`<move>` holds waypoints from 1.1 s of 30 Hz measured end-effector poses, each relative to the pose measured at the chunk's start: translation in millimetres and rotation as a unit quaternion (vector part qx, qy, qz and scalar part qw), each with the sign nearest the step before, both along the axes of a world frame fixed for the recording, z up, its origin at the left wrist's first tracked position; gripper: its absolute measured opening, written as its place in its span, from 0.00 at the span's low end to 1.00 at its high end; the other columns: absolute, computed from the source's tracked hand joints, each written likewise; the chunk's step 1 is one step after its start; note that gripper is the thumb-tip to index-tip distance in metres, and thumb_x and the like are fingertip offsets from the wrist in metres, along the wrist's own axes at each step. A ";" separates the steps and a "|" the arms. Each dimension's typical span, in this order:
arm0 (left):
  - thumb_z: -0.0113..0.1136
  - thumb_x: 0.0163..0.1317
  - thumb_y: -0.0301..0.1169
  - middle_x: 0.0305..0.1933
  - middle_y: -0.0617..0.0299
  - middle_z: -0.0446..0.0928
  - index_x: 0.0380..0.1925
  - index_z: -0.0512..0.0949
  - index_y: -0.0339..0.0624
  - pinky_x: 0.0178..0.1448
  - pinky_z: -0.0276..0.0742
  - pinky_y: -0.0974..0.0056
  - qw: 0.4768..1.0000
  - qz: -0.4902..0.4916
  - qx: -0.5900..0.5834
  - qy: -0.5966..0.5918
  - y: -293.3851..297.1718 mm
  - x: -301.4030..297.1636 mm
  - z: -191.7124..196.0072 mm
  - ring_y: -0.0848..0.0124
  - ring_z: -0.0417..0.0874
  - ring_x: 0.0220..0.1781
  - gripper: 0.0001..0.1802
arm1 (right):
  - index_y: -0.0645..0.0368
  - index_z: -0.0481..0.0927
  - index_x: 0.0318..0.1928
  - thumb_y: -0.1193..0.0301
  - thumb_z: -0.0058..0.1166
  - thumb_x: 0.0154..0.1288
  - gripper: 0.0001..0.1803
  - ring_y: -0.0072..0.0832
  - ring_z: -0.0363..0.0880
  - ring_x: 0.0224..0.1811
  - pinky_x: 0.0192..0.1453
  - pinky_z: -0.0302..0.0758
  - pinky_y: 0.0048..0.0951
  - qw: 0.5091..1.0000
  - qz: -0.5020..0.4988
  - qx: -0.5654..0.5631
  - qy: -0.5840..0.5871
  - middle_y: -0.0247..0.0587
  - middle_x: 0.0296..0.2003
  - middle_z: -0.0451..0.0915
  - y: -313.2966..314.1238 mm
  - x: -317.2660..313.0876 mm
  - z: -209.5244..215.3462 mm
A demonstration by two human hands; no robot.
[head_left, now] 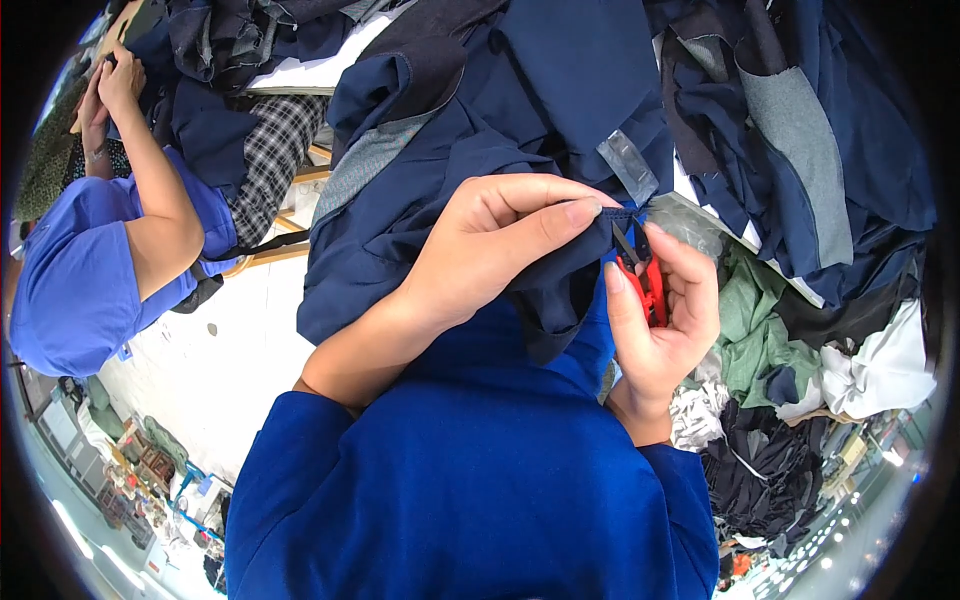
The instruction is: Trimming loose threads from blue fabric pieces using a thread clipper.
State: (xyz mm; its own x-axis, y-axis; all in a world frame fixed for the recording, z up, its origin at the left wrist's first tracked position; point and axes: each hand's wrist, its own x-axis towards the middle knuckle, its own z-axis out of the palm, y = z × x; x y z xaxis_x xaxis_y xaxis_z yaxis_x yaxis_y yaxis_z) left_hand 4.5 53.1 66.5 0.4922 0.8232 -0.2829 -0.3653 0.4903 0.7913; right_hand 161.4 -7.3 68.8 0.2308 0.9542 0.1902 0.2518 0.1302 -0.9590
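Pinched between thumb and fingers of the left hand [490, 250] is a fold of navy cloth [560, 270], held taut at the edge where it meets a clear plastic strip [630, 165]. Right beside it, the right hand [665, 320] is closed round red snips [648, 280], whose dark blades point up and slightly left toward the pinched edge. The blade tips sit just at the cloth's edge, close to the left thumb tip; whether they touch the fabric I cannot tell. The snips' long axis runs nearly upright in the picture, while the held fold runs across it, so blades and edge meet roughly crosswise. Both hands are near each other, the cloth bridging them, and the right hand is the nearer one to the spot being worked. Below, the cloth drops toward the person's blue sleeves [470, 480]. Around lies a heap of dark blue and grey garments [780, 130], with green and white pieces [770, 330] to the right. At far left another person in blue [90, 270] sits with hands raised, well apart.
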 end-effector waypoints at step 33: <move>0.52 0.64 0.25 0.42 0.56 0.81 0.43 0.79 0.31 0.49 0.74 0.73 1.000 0.020 -0.009 0.003 -1.5 2.6 -5.9 0.74 0.80 0.43 0.11 | 0.65 0.81 0.42 0.84 0.63 0.48 0.17 0.26 0.78 0.25 0.29 0.74 0.20 0.981 -0.022 0.074 -0.179 0.43 0.28 0.80 6.4 -0.4 -0.8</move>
State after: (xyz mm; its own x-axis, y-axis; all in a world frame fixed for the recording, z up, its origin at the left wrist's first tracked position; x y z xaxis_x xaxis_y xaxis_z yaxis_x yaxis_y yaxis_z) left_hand 7.1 51.6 60.6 0.4575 0.8370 -0.3001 -0.3803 0.4893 0.7848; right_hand 161.0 -0.9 68.0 0.1641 0.9004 0.4028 0.5771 0.2435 -0.7795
